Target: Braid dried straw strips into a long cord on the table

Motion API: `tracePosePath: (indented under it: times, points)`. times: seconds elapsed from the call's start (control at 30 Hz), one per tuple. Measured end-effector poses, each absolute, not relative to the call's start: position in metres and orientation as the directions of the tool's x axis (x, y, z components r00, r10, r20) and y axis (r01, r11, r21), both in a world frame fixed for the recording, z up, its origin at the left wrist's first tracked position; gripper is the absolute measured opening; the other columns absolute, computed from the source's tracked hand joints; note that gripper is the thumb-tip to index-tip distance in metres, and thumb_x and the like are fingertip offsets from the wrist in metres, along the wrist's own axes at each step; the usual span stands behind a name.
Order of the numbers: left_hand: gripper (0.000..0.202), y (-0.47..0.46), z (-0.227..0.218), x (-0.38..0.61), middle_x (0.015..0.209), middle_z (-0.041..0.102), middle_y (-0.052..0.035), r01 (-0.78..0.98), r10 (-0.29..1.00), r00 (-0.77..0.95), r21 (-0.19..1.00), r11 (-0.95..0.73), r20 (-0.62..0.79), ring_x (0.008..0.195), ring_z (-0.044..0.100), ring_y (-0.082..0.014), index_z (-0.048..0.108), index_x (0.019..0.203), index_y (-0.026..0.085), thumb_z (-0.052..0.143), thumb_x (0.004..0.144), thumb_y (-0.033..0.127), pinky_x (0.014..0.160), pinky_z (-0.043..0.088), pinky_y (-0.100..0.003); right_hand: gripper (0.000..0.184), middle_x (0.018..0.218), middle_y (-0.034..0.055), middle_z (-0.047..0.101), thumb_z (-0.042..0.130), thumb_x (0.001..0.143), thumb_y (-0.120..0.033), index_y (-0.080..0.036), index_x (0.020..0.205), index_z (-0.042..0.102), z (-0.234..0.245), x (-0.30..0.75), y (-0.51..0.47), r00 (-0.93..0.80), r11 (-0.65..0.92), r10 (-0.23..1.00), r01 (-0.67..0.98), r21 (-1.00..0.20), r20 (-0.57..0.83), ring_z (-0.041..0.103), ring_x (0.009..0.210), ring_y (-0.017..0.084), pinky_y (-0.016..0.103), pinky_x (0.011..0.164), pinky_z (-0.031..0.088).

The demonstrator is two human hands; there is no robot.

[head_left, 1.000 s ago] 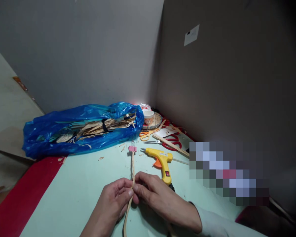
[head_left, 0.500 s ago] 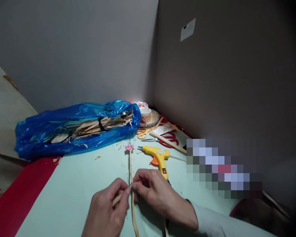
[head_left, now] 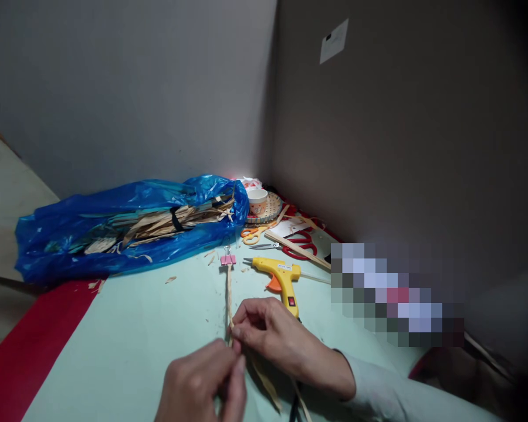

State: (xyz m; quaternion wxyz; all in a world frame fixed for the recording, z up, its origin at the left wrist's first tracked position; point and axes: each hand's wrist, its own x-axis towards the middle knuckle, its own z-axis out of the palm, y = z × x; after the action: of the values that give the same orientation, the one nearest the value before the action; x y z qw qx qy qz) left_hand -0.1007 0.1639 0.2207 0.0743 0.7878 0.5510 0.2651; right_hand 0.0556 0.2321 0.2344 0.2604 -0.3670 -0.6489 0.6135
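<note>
A narrow braid of pale straw strips (head_left: 229, 296) runs toward me from a pink binder clip (head_left: 228, 259) on the pale green tabletop. My right hand (head_left: 268, 334) pinches the braid's near end between thumb and fingertips. Close below it, my left hand (head_left: 202, 378) is closed, its fingertips at a straw strip just under the pinch. The left hand hides most of what lies between its fingers. A loose straw strip (head_left: 266, 384) trails from beneath the right hand toward me.
A yellow glue gun (head_left: 277, 272) lies just beyond my right hand. Behind it are red-handled scissors (head_left: 301, 249), orange-handled scissors (head_left: 251, 234), flat strips (head_left: 297, 249) and a cup (head_left: 258, 204) on a woven tray (head_left: 270, 211). A blue plastic bag (head_left: 92, 214) with straw bundles lies back left.
My left hand has moved down and right, crossing over the strands. A loose strip now slants right instead of hanging straight down. My right hand keeps its pinch; the view shifted slightly.
</note>
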Motion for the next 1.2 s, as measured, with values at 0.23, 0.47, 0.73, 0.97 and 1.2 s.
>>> tracePosePath:
  times: [0.23,0.47,0.73,0.97,1.2]
  points:
    - [0.024,0.19,0.23,-0.108,0.067,0.059,0.002,0.053,0.967,0.143,0.977,0.205,-0.211,0.056,0.057,-0.0121,0.056,0.089,0.02,0.059,0.083,0.043,0.056,0.045,-0.023,0.012,0.069,0.0034,0.065,0.051,0.086,-0.026,-0.016,0.082,0.056,0.234,0.055,0.23,-0.633,-0.041,0.772,0.041,-0.998,-0.058,0.061,0.067,0.016,0.025,0.065,0.045]
    - [0.036,0.191,0.22,-0.103,0.05,0.045,0.0108,-0.128,0.908,0.167,0.905,0.407,-0.385,0.034,0.014,0.0007,0.052,0.083,0.019,0.068,0.076,0.05,0.032,0.012,-0.014,0.017,0.07,0.0026,0.066,0.05,0.085,-0.022,-0.016,0.08,0.065,0.24,0.062,0.228,-0.587,0.272,0.81,0.388,-0.881,-0.009,0.055,0.064,0.014,0.022,0.058,0.037]
    - [0.035,0.189,0.213,-0.102,0.044,0.048,0.0098,-0.027,0.931,0.091,0.934,0.357,-0.354,0.028,0.018,0.0009,0.049,0.071,0.019,0.065,0.076,0.05,0.031,0.009,-0.015,0.017,0.056,-0.0021,0.054,0.053,0.082,-0.024,-0.017,0.068,0.059,0.24,0.063,0.22,-0.522,0.354,0.853,0.544,-0.761,0.024,0.043,0.051,0.009,0.021,0.048,0.027]
    - [0.036,0.188,0.211,-0.106,0.032,0.039,0.0106,0.021,0.932,0.096,0.937,0.348,-0.348,0.03,0.024,-0.0027,0.052,0.067,0.019,0.062,0.078,0.051,0.036,0.013,-0.017,0.012,0.07,0.0032,0.064,0.047,0.085,-0.018,-0.016,0.082,0.059,0.229,0.06,0.207,-0.724,0.725,0.639,0.457,-0.515,0.258,0.051,0.055,0.013,0.025,0.052,0.031]
    - [0.033,0.186,0.218,-0.107,0.036,0.046,0.0089,-0.09,0.924,0.128,0.924,0.372,-0.359,0.032,0.027,-0.0029,0.055,0.074,0.018,0.067,0.076,0.049,0.038,0.013,-0.018,0.02,0.071,0.0003,0.066,0.047,0.091,-0.02,-0.018,0.08,0.063,0.238,0.062,0.213,-0.741,0.728,0.594,0.329,-0.601,0.314,0.057,0.06,0.011,0.023,0.057,0.035]
